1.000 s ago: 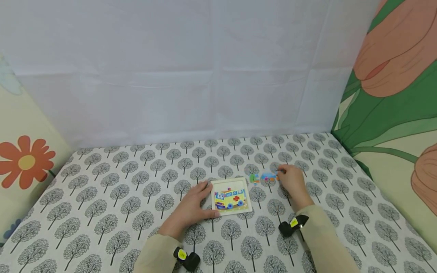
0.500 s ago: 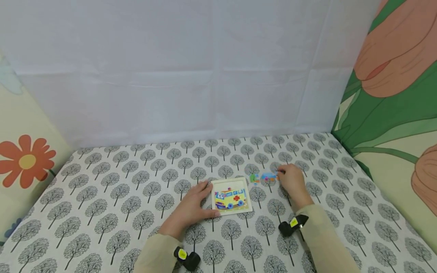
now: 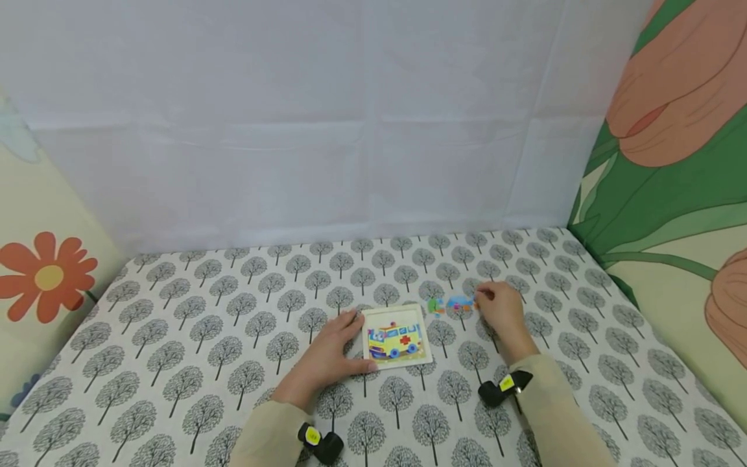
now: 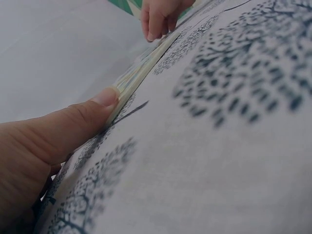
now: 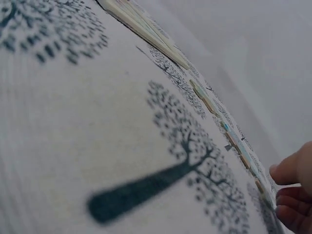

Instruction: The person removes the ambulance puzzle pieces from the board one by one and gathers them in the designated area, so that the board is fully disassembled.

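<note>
A square puzzle board (image 3: 425,334) with a pale raised rim lies flat, showing a yellow ambulance with a red cross. My left hand (image 3: 327,353) holds its left side, thumb at the near corner and fingers by the far corner. In the left wrist view the thumb (image 4: 87,114) presses against the board's edge. Right of the board, several thin coloured puzzle pieces (image 3: 460,303) lie in a row, green at the left and blue with orange beyond. My right hand (image 3: 500,310) pinches the piece at the row's right end, mostly hidden by its fingers.
A white cloth printed with dark trees (image 3: 233,337) covers the table. Behind it hangs a plain white sheet (image 3: 292,162). Flower-patterned panels (image 3: 671,194) stand at both sides. Each wrist wears a small black camera (image 3: 496,390).
The right fingertips have shifted slightly, and a bit of orange now shows beside them. The left hand and the board stay where they were.
</note>
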`<state>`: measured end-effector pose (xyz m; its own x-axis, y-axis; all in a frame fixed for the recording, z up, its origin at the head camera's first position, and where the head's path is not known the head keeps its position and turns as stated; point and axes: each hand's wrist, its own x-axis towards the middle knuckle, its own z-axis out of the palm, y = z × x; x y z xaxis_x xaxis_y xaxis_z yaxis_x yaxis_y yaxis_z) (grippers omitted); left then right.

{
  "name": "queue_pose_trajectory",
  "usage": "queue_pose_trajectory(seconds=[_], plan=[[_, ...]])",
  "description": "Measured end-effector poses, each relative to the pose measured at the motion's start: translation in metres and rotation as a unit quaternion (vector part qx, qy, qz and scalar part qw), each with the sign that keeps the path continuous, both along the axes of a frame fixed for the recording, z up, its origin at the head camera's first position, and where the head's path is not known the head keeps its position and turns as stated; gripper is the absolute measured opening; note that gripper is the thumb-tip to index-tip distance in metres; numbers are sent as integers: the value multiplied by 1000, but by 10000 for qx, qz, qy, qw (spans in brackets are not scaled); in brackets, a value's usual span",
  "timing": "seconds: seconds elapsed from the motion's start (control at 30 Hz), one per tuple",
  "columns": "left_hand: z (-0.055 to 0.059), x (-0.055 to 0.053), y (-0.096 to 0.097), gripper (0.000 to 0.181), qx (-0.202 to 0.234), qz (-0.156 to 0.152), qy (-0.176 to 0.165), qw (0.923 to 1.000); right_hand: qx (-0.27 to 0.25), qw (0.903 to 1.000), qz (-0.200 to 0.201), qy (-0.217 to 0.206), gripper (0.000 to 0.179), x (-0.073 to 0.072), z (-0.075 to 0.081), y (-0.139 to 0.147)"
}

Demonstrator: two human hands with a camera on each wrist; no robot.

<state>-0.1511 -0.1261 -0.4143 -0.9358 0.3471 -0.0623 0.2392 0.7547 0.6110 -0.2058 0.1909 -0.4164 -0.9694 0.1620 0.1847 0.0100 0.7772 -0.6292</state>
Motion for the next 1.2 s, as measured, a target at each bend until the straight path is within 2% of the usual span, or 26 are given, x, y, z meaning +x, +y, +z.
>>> queue_pose_trajectory(seconds=[0.33,0.5,0.8,1.0,1.2], plan=[[1,-1,0,94,-69,34,-20,10000,-298,9995,-40,-100,23,1,9,-6],[0,-1,0,95,-73,40,-21,10000,-622,9975,36,-319,21,2,10,-10],[-2,0,-1,95,-74,21,3,10000,-1548,9837,193,-893,24,6,9,-22],[-2,-1,-1,94,-49,-19,44,10000,-1566,9826,177,-984,22,7,9,-31],[0,-1,0,93,-3,-33,14,10000,-1674,9797,414,-1024,23,10,10,-40]])
